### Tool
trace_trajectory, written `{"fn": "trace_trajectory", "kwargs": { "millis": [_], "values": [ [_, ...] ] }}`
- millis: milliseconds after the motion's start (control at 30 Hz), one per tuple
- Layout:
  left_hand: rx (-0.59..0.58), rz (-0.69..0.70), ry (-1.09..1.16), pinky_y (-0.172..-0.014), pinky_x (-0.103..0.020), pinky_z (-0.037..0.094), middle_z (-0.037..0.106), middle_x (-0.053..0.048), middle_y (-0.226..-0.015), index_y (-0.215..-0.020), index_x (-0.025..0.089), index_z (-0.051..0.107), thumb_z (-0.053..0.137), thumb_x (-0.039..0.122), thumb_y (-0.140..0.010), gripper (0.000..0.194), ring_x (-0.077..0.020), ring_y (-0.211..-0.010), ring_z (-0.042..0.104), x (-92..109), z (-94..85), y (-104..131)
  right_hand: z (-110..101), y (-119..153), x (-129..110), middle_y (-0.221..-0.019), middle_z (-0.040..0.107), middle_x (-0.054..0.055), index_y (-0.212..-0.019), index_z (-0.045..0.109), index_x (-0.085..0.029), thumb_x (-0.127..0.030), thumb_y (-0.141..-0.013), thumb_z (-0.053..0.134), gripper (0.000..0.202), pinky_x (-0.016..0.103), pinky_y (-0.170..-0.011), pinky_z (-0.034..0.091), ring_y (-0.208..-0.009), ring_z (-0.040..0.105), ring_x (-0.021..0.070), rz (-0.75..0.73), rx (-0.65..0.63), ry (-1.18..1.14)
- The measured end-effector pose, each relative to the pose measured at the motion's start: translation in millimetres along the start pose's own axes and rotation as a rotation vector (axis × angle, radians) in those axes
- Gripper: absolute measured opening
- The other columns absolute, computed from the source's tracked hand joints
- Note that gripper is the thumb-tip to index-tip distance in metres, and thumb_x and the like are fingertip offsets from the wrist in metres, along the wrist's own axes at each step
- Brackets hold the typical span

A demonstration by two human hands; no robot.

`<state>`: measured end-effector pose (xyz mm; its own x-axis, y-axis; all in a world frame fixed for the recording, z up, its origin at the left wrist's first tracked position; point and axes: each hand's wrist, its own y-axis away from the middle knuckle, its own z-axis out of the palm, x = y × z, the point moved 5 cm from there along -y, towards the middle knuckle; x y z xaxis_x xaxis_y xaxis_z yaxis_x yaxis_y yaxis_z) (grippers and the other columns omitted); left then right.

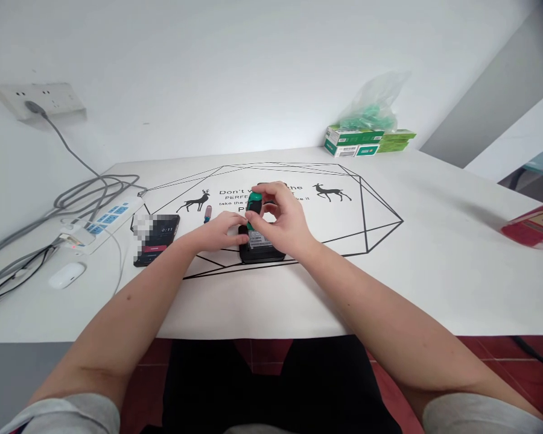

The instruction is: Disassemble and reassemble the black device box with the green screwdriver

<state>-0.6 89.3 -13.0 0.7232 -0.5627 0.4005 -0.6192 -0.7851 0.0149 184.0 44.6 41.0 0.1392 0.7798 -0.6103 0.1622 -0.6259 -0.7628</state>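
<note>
1. Right hand (286,220): we see it pinching a green-and-black tool (254,206) roughly upright above the black device (263,254), probably for control.
2. Left hand (218,232): thumb and fingers narrowly spaced at the device's left edge, perhaps steadying it; we cannot tell whether they grip.
3. Black device: flat on the white table (434,283), likely for firm support.
4. Phone (161,238): well left of the device, apparently leaving us working room.

- Device (263,255) centrally on the table (253,310).
- Small tool (207,214) behind and left of it; smartphone (166,232) farther left.
- Power strip (111,218) left of the smartphone, earbud case (67,275) before the strip.
- Rear right: boxes (355,137), plastic bag (373,111) on top.
</note>
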Motion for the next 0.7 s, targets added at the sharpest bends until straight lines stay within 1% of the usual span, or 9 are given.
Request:
{"fn": "trace_trajectory", "kwargs": {
  "millis": [67,133,233,367,433,533,567,633,700],
  "values": [
    [-0.104,-0.037,0.061,-0.114,-0.046,0.051,0.061,-0.012,-0.156,-0.149,0.025,0.061,0.076,0.069,-0.086,0.078,-0.0393,-0.143,0.057,4.9,-2.0,5.6,1.1,0.2,-4.3,-0.104,0.062,0.001,-0.122,0.062,-0.028,-0.022,-0.090,0.071,0.034,0.035,-0.072,0.061,-0.075,0.060,0.0132,-0.030,-0.023,0.005],
    [-0.154,-0.081,0.045,-0.114,-0.046,0.052,0.057,-0.011,-0.160,-0.155,0.028,0.054,0.087,0.070,-0.073,0.098,-0.0416,-0.145,0.056,8.1,-3.0,10.0,2.9,0.3,-7.7,-0.103,0.062,0.002,-0.121,0.063,-0.028,-0.021,-0.090,0.071,0.033,0.032,-0.068,0.060,-0.080,0.061,0.0147,-0.062,-0.045,0.006],
    [-0.182,-0.127,0.011,-0.113,-0.047,0.054,0.055,-0.011,-0.162,-0.159,0.031,0.049,0.093,0.069,-0.065,0.110,-0.0426,-0.144,0.057,11.6,0.0,12.9,5.7,0.8,-10.0,-0.103,0.063,0.004,-0.122,0.063,-0.027,-0.019,-0.090,0.070,0.033,0.029,-0.064,0.060,-0.091,0.063,0.0178,-0.104,-0.064,0.007],
    [-0.170,-0.103,-0.002,-0.115,-0.048,0.053,0.056,-0.012,-0.161,-0.158,0.030,0.048,0.092,0.066,-0.068,0.106,-0.0416,-0.146,0.055,17.7,4.1,11.6,6.3,2.4,-10.3,-0.109,0.067,0.006,-0.127,0.064,-0.028,-0.016,-0.091,0.063,0.038,0.031,-0.067,0.061,-0.099,0.065,0.0199,-0.145,-0.081,0.023],
    [-0.168,-0.083,-0.013,-0.118,-0.049,0.051,0.058,-0.013,-0.160,-0.155,0.028,0.051,0.091,0.064,-0.070,0.101,-0.0415,-0.150,0.051,20.6,4.6,10.6,6.3,3.1,-9.6,-0.116,0.070,0.007,-0.129,0.064,-0.029,-0.013,-0.091,0.058,0.042,0.034,-0.073,0.064,-0.104,0.067,0.0209,-0.143,-0.110,0.018],
    [-0.163,-0.069,-0.025,-0.120,-0.050,0.048,0.059,-0.014,-0.158,-0.152,0.026,0.053,0.091,0.062,-0.071,0.096,-0.0412,-0.154,0.048,23.2,3.8,10.3,7.7,3.8,-6.8,-0.125,0.071,0.008,-0.132,0.064,-0.030,-0.012,-0.093,0.054,0.044,0.039,-0.084,0.066,-0.110,0.070,0.0214,-0.096,-0.174,-0.047],
    [-0.162,-0.066,-0.021,-0.119,-0.049,0.049,0.059,-0.014,-0.159,-0.152,0.026,0.053,0.091,0.061,-0.071,0.096,-0.0407,-0.153,0.049,23.6,3.6,10.6,8.1,3.9,-5.9,-0.127,0.070,0.008,-0.132,0.064,-0.030,-0.014,-0.095,0.055,0.041,0.039,-0.086,0.066,-0.113,0.069,0.0220,-0.081,-0.181,-0.070],
    [-0.162,-0.061,-0.012,-0.117,-0.047,0.051,0.057,-0.013,-0.161,-0.154,0.027,0.052,0.090,0.060,-0.072,0.096,-0.0394,-0.150,0.052,24.0,3.5,11.4,8.2,3.5,-4.5,-0.127,0.067,0.009,-0.127,0.066,-0.030,-0.020,-0.095,0.066,0.033,0.039,-0.086,0.065,-0.118,0.066,0.0232,-0.069,-0.164,-0.094],
    [-0.163,-0.065,-0.018,-0.115,-0.045,0.053,0.057,-0.011,-0.162,-0.155,0.028,0.052,0.090,0.060,-0.073,0.096,-0.0387,-0.147,0.056,23.5,3.8,12.4,8.2,2.7,-3.5,-0.121,0.065,0.007,-0.121,0.069,-0.030,-0.026,-0.093,0.076,0.029,0.037,-0.082,0.063,-0.112,0.065,0.0221,-0.071,-0.135,-0.114]
  ]
}}
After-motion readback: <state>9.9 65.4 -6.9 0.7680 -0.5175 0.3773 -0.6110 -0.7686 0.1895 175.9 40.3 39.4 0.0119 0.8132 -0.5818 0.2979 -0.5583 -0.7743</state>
